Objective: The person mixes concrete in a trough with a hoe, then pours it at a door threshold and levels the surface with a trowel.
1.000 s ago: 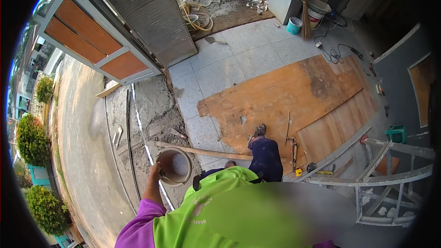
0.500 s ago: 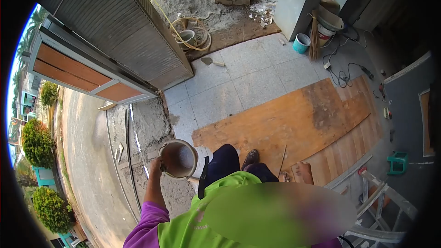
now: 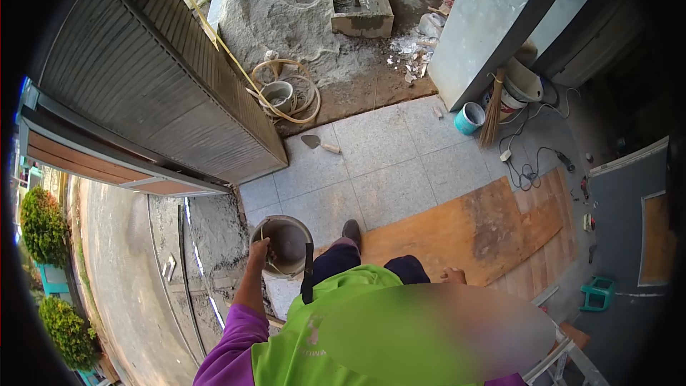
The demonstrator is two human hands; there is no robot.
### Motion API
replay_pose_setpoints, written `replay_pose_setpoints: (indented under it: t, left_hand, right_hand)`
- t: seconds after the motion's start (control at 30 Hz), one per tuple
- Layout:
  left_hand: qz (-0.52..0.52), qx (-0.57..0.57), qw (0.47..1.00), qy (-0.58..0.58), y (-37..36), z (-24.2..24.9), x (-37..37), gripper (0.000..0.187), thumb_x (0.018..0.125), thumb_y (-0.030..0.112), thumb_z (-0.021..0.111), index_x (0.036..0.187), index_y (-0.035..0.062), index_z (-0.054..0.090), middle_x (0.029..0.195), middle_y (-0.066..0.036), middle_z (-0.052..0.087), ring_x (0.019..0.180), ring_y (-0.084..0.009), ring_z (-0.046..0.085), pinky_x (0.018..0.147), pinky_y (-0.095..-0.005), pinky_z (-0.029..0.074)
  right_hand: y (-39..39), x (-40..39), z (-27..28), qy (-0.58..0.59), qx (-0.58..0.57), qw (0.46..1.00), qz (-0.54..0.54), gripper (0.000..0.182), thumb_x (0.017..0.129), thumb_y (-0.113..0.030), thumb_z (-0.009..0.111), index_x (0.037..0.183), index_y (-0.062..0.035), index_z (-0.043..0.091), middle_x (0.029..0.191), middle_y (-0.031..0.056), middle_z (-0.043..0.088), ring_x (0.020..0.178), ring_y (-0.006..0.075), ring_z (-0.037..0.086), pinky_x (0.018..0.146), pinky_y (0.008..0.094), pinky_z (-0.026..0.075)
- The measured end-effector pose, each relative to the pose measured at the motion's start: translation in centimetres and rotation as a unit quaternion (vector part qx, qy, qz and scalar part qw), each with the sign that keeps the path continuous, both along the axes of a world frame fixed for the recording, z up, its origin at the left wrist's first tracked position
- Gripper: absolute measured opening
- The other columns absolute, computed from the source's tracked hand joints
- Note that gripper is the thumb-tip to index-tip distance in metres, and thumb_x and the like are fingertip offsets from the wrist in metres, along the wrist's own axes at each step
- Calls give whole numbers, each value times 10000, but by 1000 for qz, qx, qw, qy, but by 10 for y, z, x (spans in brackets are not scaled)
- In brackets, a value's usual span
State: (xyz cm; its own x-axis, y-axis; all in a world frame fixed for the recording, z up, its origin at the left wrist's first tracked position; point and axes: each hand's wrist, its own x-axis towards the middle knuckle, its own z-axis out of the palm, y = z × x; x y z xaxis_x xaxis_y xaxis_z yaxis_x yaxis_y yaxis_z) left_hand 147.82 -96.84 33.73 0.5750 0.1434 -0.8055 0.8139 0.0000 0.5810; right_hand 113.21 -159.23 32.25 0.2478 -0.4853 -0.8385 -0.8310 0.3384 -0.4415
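Observation:
My left hand (image 3: 261, 249) is closed on the handle of a grey bucket (image 3: 291, 244), whose dark inside faces up; its contents are hard to make out. The bucket hangs at my left side, beside my knee. My right hand (image 3: 453, 275) is over the orange-brown board (image 3: 436, 234), with its fingers loosely bent and nothing visible in them. Part of that hand is hidden by a blurred patch. One of my shoes (image 3: 351, 233) rests on the tiles at the board's left end.
Ahead on the tiles (image 3: 386, 193) lies a trowel (image 3: 320, 144). Beyond are a coiled hose (image 3: 314, 104), a sand pile (image 3: 271, 21) and a mortar box (image 3: 362, 25). At right stand a broom (image 3: 493, 111), a turquoise bucket (image 3: 469, 120), cables (image 3: 527, 171), a green stool (image 3: 597, 293) and a ladder (image 3: 564, 364).
The view has moved forward, and the trowel, hose and mortar box appear lower. My left hand and the bucket stay at my side. My right hand appears slightly lower and further left.

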Motion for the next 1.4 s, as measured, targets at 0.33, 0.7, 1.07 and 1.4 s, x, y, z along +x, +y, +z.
replay_pose_setpoints:
  t: [0.33,0.7,1.07,1.4]
  left_hand:
    - [-60,-39,997,-20,-127,26,201,217,938,259,635,845,70,581,678,-64,531,581,-232,559,567,-418,546]
    - [9,-31,998,-46,-279,46,407,114,923,124,590,871,36,538,740,-82,536,613,-233,571,588,-439,577]
    - [10,49,997,-61,-411,52,590,56,916,68,555,939,43,599,723,-79,621,589,-224,636,540,-372,557]
    - [18,23,1000,4,-524,-23,796,109,929,57,544,1020,15,586,780,-102,626,630,-251,655,547,-419,570]
  right_hand:
    - [-1,99,12,121,44,991,16,283,893,-232,626,1061,-8,664,897,116,681,743,287,676,714,457,561]
    - [-205,332,-6,55,68,996,-1,256,920,-258,610,1062,-45,626,875,89,673,682,219,644,624,403,553]
    - [-421,645,18,-20,-22,989,145,351,937,-289,609,1154,-14,625,984,112,668,722,226,666,606,353,576]
    - [-439,786,0,66,47,988,134,353,939,-276,599,1171,-10,611,990,120,665,721,238,668,619,371,575]
